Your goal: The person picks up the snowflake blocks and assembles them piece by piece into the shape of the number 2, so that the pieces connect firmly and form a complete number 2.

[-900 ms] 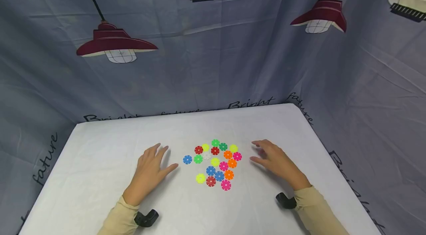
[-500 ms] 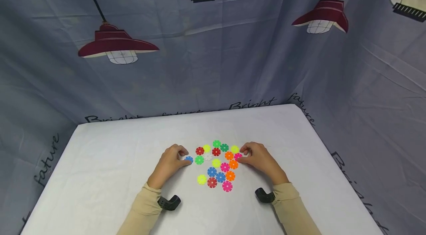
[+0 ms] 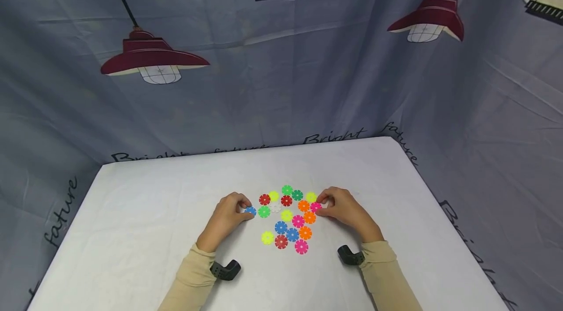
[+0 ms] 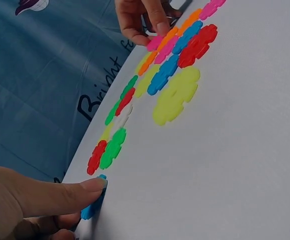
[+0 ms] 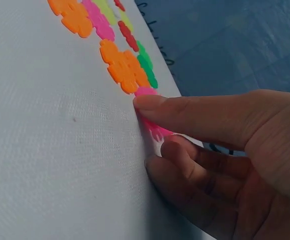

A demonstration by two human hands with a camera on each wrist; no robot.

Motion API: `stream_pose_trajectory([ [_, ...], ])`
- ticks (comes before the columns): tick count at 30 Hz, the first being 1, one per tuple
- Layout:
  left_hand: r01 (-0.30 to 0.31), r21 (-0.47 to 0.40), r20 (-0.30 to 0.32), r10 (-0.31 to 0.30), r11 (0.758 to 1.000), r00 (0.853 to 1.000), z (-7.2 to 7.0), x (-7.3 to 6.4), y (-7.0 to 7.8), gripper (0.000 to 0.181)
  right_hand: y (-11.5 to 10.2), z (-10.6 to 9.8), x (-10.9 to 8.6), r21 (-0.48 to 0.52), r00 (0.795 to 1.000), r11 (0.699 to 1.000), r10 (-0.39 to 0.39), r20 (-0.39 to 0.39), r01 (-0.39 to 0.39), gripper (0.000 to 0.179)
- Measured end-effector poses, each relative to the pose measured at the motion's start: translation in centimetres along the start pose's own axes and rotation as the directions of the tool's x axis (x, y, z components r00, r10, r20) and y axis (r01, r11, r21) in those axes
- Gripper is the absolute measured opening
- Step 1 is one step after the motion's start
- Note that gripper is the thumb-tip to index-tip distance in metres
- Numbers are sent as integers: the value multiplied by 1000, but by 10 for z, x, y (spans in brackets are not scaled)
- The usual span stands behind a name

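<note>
My left hand (image 3: 222, 219) pinches a blue notched plastic disc (image 4: 93, 206) at the left end of the group, its thumb lying over the face. On the other side, my right hand (image 3: 349, 213) grips a pink notched disc (image 5: 157, 131) between thumb and fingers, close beside an orange disc (image 3: 304, 206). Both held discs are at or just above the tabletop; how far, I cannot tell. Between the hands lie several flat loose discs, among them a green disc (image 3: 264, 211) nearest the blue one, a white disc (image 3: 275, 207) and a red disc (image 3: 281, 241).
The discs lie on a white-covered table (image 3: 145, 233). A grey-blue curtain (image 3: 264, 91) printed with lamps and lettering stands along its back and right edges. Each wrist wears a black device, the left device (image 3: 226, 270) and the right device (image 3: 350, 255).
Both hands have come inward from either side of the group and taken hold of the outer blue and pink discs. Over the last half second they have hardly moved.
</note>
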State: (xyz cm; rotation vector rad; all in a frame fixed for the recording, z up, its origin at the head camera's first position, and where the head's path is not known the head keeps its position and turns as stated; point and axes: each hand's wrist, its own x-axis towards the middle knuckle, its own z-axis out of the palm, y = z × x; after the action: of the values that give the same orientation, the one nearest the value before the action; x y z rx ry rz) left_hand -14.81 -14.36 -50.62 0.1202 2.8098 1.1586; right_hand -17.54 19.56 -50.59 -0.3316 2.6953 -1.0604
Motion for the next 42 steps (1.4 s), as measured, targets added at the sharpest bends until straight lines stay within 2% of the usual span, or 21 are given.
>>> stream_pose_trajectory([
  [6, -12, -18, 18, 12, 1000, 1000, -2, -2, 0, 25, 2, 0, 0, 56, 1000, 998, -18, 18, 16, 28],
  [14, -10, -10, 28, 10, 1000, 1000, -2, -4, 0, 20, 4, 1, 0, 104, 997, 992, -70, 12, 68, 21],
  [24, -29, -9, 38, 30, 1000, 999, -4, -4, 1, 20, 2, 2, 0, 254, 999, 966, -54, 8, 50, 19],
  [27, -40, -42, 36, 41, 998, 998, -7, -1, -1, 19, -1, 2, 0, 267, 999, 963, -41, -2, 40, 20],
  [30, -53, -139, 41, 59, 989, 997, -12, 1, -1, 17, -6, 2, -1, 266, 998, 963, -40, -38, 48, 21],
  [33, -66, -272, 62, 86, 960, 994, -19, 1, 6, 17, -18, 1, -5, 287, 993, 953, -76, -90, 99, 21],
  [35, -65, -376, 87, 105, 924, 991, -23, 0, 14, 19, -29, 0, -8, 325, 985, 934, -116, -125, 151, 21],
  [39, -9, -573, 121, 95, 820, 988, -27, -5, 36, 26, -60, -2, -14, 393, 961, 881, -202, -188, 263, 19],
  [40, 5, -610, 124, 89, 793, 988, -27, -6, 42, 28, -68, -3, -16, 388, 953, 875, -222, -206, 288, 19],
  [42, 20, -657, 119, 78, 754, 990, -29, -9, 52, 28, -83, -4, -19, 348, 933, 874, -263, -246, 338, 17],
])
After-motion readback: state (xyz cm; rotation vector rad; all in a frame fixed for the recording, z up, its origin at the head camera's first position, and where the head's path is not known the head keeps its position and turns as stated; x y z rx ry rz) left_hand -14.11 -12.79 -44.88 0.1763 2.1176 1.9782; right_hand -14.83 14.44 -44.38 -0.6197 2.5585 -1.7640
